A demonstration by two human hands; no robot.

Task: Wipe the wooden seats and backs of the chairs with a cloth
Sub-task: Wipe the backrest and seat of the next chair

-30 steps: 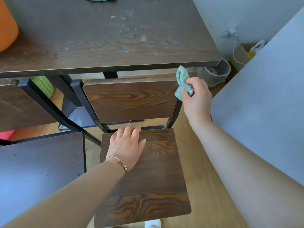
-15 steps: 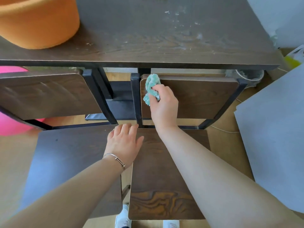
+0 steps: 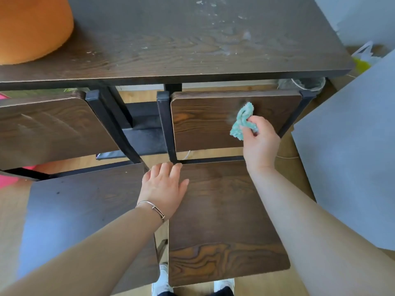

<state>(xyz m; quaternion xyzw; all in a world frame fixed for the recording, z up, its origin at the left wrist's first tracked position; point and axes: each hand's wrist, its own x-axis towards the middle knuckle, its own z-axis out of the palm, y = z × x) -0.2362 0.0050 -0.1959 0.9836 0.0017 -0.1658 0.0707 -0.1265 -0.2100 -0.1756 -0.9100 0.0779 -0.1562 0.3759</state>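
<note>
Two dark wooden chairs stand side by side under a table. My right hand (image 3: 259, 144) grips a crumpled teal cloth (image 3: 242, 120) and presses it against the right half of the right chair's wooden back (image 3: 203, 122). My left hand (image 3: 164, 189) lies flat, fingers straight, on the back left corner of that chair's seat (image 3: 222, 221), overlapping the gap to the left chair's seat (image 3: 85, 210). The left chair's back (image 3: 49, 129) is at the left edge.
A dark wooden table (image 3: 171, 45) with white specks spans the top, with an orange tub (image 3: 32, 26) on its left end. A grey panel (image 3: 352, 163) leans at the right. A bin (image 3: 307, 83) sits behind the chair. My shoes (image 3: 164, 280) show below.
My right hand has carried the cloth from the left edge of the right chair's back across to its right half. My left hand has stayed on the seat corner.
</note>
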